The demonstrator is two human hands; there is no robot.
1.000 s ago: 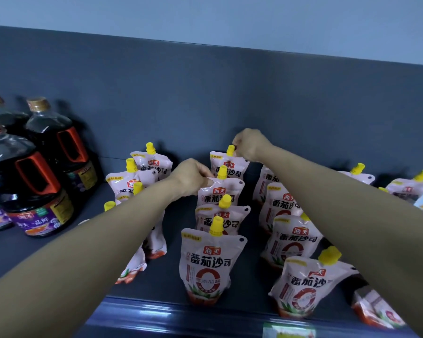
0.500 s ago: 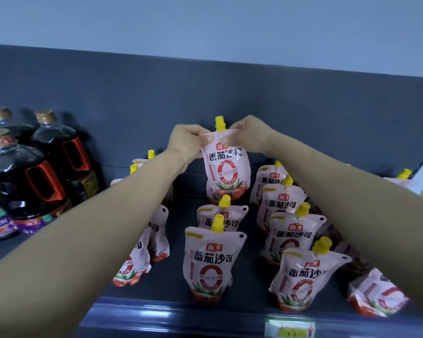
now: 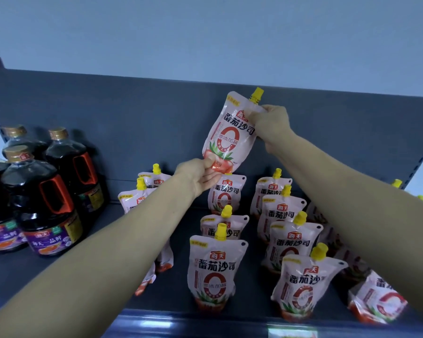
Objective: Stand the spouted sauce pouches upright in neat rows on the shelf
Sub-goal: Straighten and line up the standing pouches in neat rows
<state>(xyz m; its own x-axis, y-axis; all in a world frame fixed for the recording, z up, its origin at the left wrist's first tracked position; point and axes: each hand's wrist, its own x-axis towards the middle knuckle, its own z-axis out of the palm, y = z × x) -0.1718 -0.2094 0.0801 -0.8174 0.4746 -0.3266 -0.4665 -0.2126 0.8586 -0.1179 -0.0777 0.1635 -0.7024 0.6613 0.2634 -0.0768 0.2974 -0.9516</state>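
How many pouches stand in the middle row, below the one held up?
3. The front pouch stands near the shelf edge, the second pouch right behind it, the third pouch at the back, under the held pouch. The left hand may hide another.

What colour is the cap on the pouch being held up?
Yellow cap, clearest in the head view.

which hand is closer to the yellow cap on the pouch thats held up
Right. The right hand grips the lifted pouch just below its yellow cap; the left hand pinches the bottom edge, farther away.
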